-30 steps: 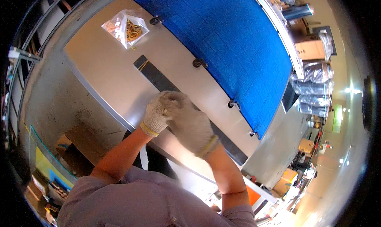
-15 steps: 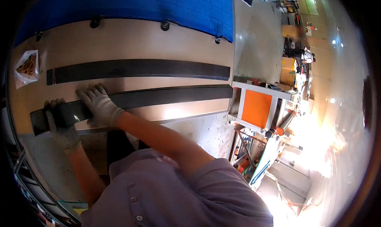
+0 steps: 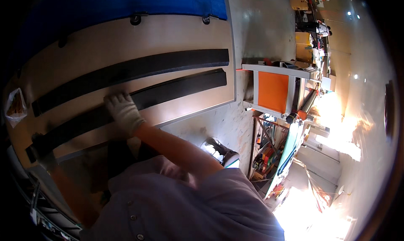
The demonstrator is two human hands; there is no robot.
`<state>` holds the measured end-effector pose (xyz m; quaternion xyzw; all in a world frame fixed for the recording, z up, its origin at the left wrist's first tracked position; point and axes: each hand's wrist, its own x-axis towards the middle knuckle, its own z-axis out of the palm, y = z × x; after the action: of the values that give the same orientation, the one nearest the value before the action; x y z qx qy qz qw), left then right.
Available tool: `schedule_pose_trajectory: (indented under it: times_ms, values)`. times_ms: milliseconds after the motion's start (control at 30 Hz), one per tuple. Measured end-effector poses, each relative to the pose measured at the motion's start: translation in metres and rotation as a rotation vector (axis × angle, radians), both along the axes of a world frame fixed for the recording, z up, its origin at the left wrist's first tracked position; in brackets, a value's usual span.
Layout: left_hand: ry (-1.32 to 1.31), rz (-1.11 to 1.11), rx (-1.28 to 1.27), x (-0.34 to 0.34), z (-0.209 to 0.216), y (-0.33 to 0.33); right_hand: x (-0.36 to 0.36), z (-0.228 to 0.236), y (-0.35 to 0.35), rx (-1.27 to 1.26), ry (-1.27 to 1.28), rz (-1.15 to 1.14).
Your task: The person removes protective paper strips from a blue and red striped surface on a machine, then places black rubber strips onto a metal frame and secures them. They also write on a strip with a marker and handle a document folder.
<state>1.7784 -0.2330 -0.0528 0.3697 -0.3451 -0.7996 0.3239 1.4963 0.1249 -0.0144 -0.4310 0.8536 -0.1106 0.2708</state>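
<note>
Near dark strip (image 3: 181, 89) is laid lengthwise on the counter (image 3: 181, 34), close to the person's edge, with a second dark strip (image 3: 130, 70) just beyond it and a narrow band of bare surface between them. The right hand (image 3: 123, 110), gloved, is rested across the near one, its fingers slightly spread toward the far side. The left hand (image 3: 45, 159) is placed at the left end; because of blur and shadow, whether it is spread or pinching cannot be told. For good control, the length is probably best steadied at two well-separated places, with light, flat pressure, and its end kept from being slid over the counter's edge. At the counter's left, a clear plastic bag (image 3: 17, 108) is filled with yellow-brown contents. Across the room, cardboard boxes (image 3: 303, 47) are kept, but what is held inside them cannot be made out.
</note>
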Motion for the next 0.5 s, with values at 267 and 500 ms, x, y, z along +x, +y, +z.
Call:
schedule_pose_trajectory:
  times_ms: [267, 500]
  values:
    - [-0.349, 0.357, 0.184, -0.017, -0.008, -0.006, -0.040, -0.012, 0.084, 0.006, 0.171, -0.131]
    - [-0.403, 0.140, 0.244, -0.034, -0.020, 0.083, -0.037, -0.019, 0.071, -0.062, 0.106, -0.167]
